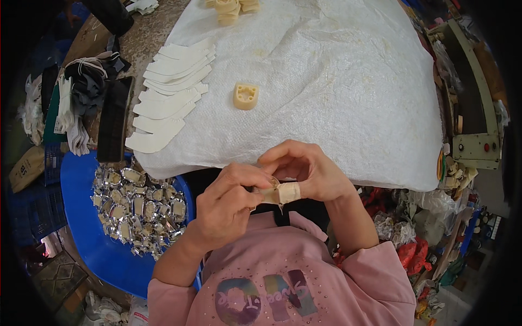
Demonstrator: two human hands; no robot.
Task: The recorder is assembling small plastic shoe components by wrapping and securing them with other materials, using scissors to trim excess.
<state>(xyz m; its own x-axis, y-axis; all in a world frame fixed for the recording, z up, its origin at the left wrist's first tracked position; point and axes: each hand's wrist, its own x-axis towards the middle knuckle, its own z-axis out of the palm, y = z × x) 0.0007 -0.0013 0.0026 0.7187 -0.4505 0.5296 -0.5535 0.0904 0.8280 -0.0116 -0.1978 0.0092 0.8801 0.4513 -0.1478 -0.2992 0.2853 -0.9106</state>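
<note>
While the left hand and right hand pinch a small pale piece between their fingertips before the white-covered tabletop, overlapping white strips lie beyond at left, near a lone cream block, with similar blocks farthest away.

A creased white woven-plastic sheet covers much of a mottled brown tabletop; on the sheet lie overlapping curved white strips at the left, a small squarish cream block with holes, and clustered cream pieces farther back
</note>
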